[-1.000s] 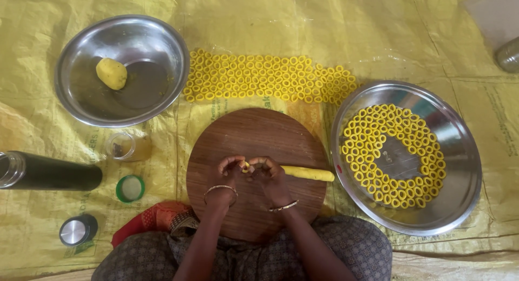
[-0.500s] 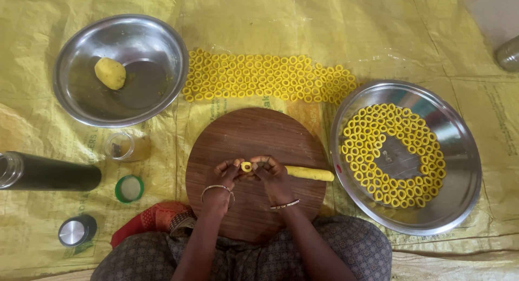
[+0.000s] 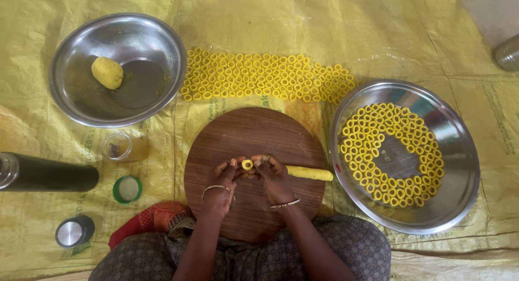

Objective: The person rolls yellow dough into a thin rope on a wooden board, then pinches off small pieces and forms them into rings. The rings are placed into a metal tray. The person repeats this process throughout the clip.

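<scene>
A: What sits on the round wooden board (image 3: 254, 146)?

B: Both hands, close together near its middle. The left hand (image 3: 223, 179) and the right hand (image 3: 274, 175) share one small yellow dough ring (image 3: 247, 164), with the grip of each pinched on it from its own side, fingertips nearly touching.

A: Is the ring on the board or lifted?

B: I cannot tell; it shows just over the wood, between the two hands.

A: Anything else on the board?

B: A yellow dough roll (image 3: 309, 173) lies on it, running from beside the right hand toward the board's right edge.

A: And around the board?

B: Just beyond its far edge, rows of finished dough rings (image 3: 265, 76) lie on the yellow plastic sheet (image 3: 335, 21). Right of the board stands a wide steel plate (image 3: 459, 173) with more rings laid in a circle inside it. Beyond the board to the left is a steel bowl (image 3: 157, 48) holding a lump of dough (image 3: 107, 72). Left of the board stand a small glass jar (image 3: 123, 146), its green lid (image 3: 127, 189), a dark flask (image 3: 46, 173) lying on its side, and a steel cap (image 3: 74, 231).
</scene>
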